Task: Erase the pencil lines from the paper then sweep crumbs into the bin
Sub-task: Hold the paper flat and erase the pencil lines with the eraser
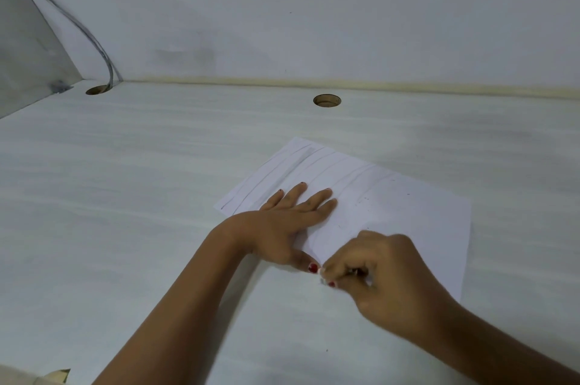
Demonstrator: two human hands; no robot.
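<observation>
A white sheet of paper (392, 196) lies on the pale table, with faint pencil lines across its left and far part and small dark crumbs scattered near its middle. My left hand (288, 215) lies flat on the sheet with straight fingers, pressing it down. My right hand (376, 271) is curled at the sheet's near edge and pinches a small whitish eraser (323, 274), mostly hidden by the fingers. No bin is in view.
The white table (125, 196) meets a wall at the back. Two round cable holes (326, 100) (98, 90) sit near the wall, and a grey cable (94, 39) runs into the left one. A cardboard corner (58, 375) shows at the bottom left.
</observation>
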